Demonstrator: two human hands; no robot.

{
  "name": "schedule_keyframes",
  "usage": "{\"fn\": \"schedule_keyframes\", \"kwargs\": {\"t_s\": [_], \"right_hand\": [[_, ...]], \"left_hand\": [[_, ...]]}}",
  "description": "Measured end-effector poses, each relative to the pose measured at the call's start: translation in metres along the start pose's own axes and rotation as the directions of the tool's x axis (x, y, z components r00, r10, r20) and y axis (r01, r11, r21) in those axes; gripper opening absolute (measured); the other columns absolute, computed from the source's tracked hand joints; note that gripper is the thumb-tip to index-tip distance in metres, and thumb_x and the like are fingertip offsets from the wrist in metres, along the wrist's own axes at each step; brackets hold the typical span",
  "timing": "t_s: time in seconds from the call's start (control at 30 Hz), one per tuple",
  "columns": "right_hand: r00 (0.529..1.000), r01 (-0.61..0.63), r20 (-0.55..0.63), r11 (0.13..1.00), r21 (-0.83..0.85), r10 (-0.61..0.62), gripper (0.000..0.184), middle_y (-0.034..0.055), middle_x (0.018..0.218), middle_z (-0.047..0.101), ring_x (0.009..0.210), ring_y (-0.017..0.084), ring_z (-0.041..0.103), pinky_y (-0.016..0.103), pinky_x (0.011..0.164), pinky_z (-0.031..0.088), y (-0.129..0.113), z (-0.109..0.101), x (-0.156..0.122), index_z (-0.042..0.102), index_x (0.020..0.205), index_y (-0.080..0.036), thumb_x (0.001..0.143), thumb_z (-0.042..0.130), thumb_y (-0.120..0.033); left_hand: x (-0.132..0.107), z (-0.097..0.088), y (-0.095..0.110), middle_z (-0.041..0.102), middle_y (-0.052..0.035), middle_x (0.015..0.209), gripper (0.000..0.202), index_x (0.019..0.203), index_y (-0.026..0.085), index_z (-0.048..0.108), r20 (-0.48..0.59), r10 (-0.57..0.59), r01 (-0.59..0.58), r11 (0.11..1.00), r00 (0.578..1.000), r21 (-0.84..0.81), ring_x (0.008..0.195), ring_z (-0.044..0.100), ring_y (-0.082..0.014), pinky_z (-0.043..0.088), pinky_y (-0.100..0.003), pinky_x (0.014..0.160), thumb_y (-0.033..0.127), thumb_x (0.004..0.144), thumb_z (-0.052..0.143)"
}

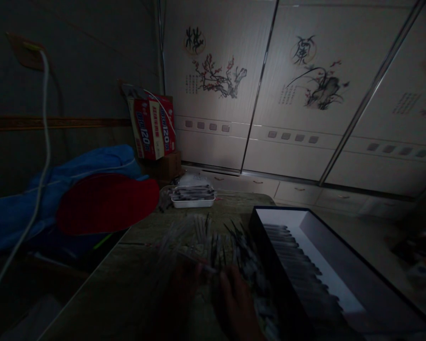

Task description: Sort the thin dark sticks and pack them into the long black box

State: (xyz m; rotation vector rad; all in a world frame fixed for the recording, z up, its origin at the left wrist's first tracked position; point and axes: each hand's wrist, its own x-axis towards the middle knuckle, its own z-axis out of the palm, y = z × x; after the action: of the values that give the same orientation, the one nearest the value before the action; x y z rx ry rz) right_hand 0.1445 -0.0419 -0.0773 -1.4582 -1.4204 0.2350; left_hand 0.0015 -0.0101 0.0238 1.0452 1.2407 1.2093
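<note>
Dark slender pieces [294,260] line our box [317,232]; loose parts [246,258] remain on the worktop [124,274], above which our left hand [185,280] pinches a slim rod [208,268]; our right hand's [236,293] grip we cannot tell.

You seem to be in a home: panelled sliding doors [294,118] with painted flowers span the frame's upper right, small-handled drawers [298,195] run below them, and blue cloth [92,158] lies heaped at left.
</note>
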Motion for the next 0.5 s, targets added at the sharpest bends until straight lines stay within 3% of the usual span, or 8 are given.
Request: {"fn": "schedule_keyframes", "kwargs": {"t_s": [0.17,0.3,0.43,0.5], "right_hand": [[0.997,0.073,0.020,0.997,-0.008,-0.073,0.048,0.0082,0.103,0.068,0.096,0.023,0.064,0.033,0.079,0.051,0.004,0.003,-0.001,0.065,0.103,-0.026,0.088,0.035,-0.060],[0.995,0.093,0.023,0.996,0.016,-0.093,0.051,0.0072,0.102,0.068,0.094,0.023,0.064,0.032,0.077,0.050,-0.013,-0.011,0.006,0.064,0.103,-0.028,0.087,0.031,-0.063],[0.982,0.005,0.191,1.000,-0.007,-0.003,0.037,0.0041,0.081,0.068,0.071,0.017,0.065,0.024,0.060,0.048,-0.038,-0.022,0.020,0.059,0.097,-0.023,0.093,0.032,-0.048],[0.970,0.018,0.243,0.999,-0.030,-0.010,0.035,0.0029,0.072,0.066,0.061,0.015,0.063,0.023,0.055,0.046,-0.044,-0.023,0.025,0.057,0.090,-0.022,0.095,0.029,-0.042]], "left_hand": [[0.005,0.000,-0.003,0.067,-0.0024,0.056,0.028,0.061,0.020,0.064,0.057,0.061,-0.064,0.997,0.996,0.051,0.057,0.063,-0.0205,0.052,-0.032,0.061,0.048,0.064,0.062],[0.007,0.000,-0.008,0.069,-0.0036,0.059,0.027,0.062,0.019,0.066,0.009,0.045,-0.046,0.997,0.999,0.067,0.058,0.064,-0.0207,0.052,-0.032,0.061,0.046,0.062,0.063],[0.007,0.002,-0.004,0.071,-0.0044,0.064,0.020,0.063,0.020,0.066,0.037,0.011,-0.011,1.000,0.999,0.002,0.065,0.066,-0.0222,0.054,-0.033,0.065,0.040,0.063,0.063],[0.009,0.003,-0.002,0.070,-0.0038,0.062,0.015,0.060,0.022,0.065,0.075,-0.011,0.013,1.000,0.997,-0.026,0.065,0.066,-0.0223,0.054,-0.033,0.065,0.037,0.062,0.064]]}}
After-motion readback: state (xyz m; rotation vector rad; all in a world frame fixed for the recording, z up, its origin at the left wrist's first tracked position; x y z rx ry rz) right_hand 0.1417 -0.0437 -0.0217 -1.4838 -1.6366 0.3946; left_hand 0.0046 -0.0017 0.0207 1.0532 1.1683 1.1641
